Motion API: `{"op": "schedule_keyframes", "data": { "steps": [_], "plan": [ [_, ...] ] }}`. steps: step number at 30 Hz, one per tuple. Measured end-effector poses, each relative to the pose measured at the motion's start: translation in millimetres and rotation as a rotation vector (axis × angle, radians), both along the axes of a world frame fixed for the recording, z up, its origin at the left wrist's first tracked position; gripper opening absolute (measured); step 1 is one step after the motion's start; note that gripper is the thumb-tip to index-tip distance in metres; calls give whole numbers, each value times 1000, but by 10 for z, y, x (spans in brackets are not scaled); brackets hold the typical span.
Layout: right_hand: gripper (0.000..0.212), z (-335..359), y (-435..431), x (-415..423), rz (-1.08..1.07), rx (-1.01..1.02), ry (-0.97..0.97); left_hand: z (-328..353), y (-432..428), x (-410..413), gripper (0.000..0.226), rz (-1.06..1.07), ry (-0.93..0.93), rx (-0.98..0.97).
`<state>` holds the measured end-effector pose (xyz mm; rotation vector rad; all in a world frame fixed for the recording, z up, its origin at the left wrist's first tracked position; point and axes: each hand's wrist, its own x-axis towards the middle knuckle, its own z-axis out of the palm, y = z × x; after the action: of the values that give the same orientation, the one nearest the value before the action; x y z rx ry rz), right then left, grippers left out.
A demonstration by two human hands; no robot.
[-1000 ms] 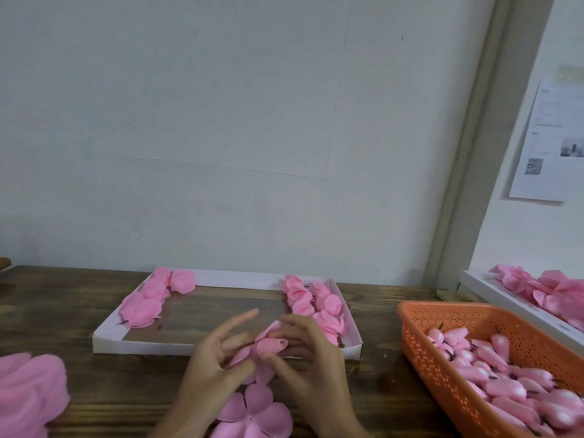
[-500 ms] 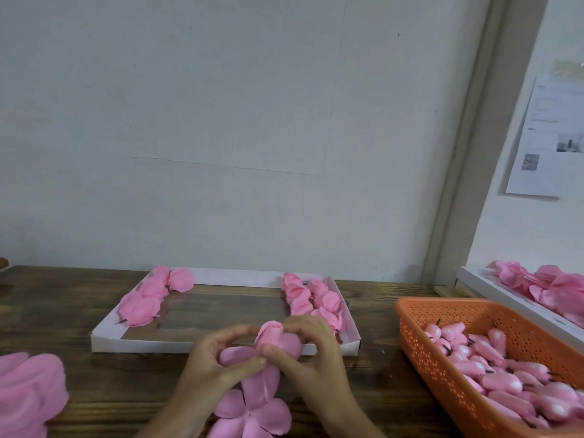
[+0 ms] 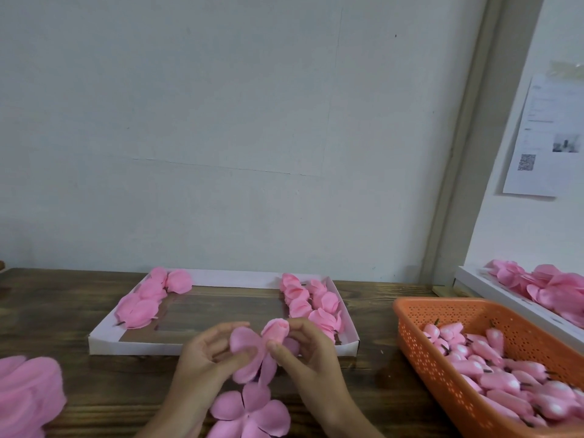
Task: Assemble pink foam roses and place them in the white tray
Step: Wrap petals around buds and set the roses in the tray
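Centre on the held rose (image 3: pixel 243 341), pinched between left hand (image 3: pixel 202 361) and right hand (image 3: pixel 311 358). At 12 o'clock the tray's (image 3: pixel 142 347) low front wall stands in the way; past it the tray's middle strip is bare. One rose row (image 3: pixel 142 308) fills its side at 11 o'clock, a double row (image 3: pixel 305 298) at 1 o'clock, ending just behind the right hand. At 3 o'clock the surface (image 3: pixel 373 374) lies bare up to the basket (image 3: pixel 410 336). At 9 o'clock it is open as far as a petal pile (image 3: pixel 28 396). A flat petal piece (image 3: pixel 252 412) lies close at 6 o'clock.
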<state>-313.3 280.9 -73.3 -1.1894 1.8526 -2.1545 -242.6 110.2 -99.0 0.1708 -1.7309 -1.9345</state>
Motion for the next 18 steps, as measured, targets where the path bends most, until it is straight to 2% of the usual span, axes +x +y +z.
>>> {"op": "schedule_keyframes", "data": {
  "steps": [2, 5, 12, 18],
  "plan": [
    [21, -6, -3, 0, 18, -1, 8, -20, -4, -6, 40, 58, -23, 48],
    [20, -13, 0, 5, 50, -3, 11, -11, 27, 4, 19, 108, -16, 95],
    [20, -30, 8, 11, 103, 68, 33, 73, 117, 62, 35, 164, 61, 35],
    [17, -23, -6, 73, 53, 105, 54, 113, 152, 79, 27, 136, 114, -79]
  ]
}}
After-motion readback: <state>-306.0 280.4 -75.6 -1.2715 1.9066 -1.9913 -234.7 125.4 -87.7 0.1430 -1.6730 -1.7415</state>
